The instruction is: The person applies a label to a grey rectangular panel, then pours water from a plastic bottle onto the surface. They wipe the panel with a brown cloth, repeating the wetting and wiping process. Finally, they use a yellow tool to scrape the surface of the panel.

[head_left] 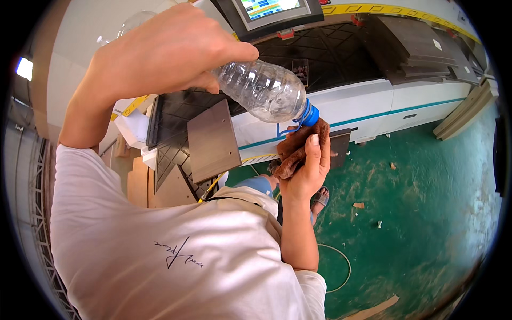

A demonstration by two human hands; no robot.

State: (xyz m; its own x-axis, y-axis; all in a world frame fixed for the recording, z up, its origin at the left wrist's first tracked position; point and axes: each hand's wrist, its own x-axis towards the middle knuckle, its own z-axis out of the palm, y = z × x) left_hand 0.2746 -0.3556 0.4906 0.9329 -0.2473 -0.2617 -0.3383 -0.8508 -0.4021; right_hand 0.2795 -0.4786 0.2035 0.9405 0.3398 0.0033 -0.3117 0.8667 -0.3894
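My left hand (176, 48) is closed around a clear plastic bottle (264, 90) and holds it tilted, its blue cap (310, 115) pointing down to the right. Right under the cap, my right hand (309, 168) grips a crumpled brown cloth (298, 149), thumb lying over its folds. Cap and cloth appear to touch. How much liquid the bottle holds, I cannot tell. Part of another clear plastic bottle (134, 22) shows behind my left hand.
A white machine (368, 104) with a dark bed and a screen (272, 8) stands ahead. Brown panels (410, 45) are stacked on its right; another panel (213, 141) lies at left. Scraps (359, 205) and a thin hose (349, 266) lie on the green floor (416, 213).
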